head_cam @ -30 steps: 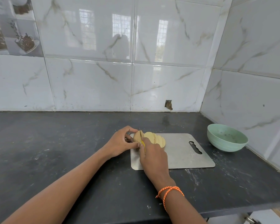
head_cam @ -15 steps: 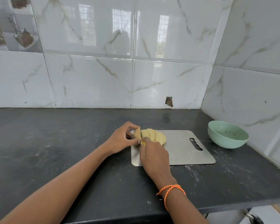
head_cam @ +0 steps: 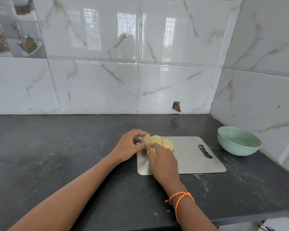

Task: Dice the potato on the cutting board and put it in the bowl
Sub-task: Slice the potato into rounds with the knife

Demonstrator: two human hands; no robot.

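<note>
A potato, cut into several pale slices that lean together, lies at the left end of the steel cutting board. My left hand pinches the uncut brown end piece between thumb and fingers. My right hand grips a yellow-handled knife right next to that end piece; the blade is hidden behind the hand and potato. A mint green bowl stands on the counter to the right of the board.
The board lies on a dark stone counter set in a corner of white marble-look tiled walls. The right wall runs close behind the bowl. The counter's front edge passes under my right forearm.
The knife has gone down through the potato by the end piece; its blade, visible a second ago, is now hidden. My left hand stays on the end piece. The camera tilted slightly.
</note>
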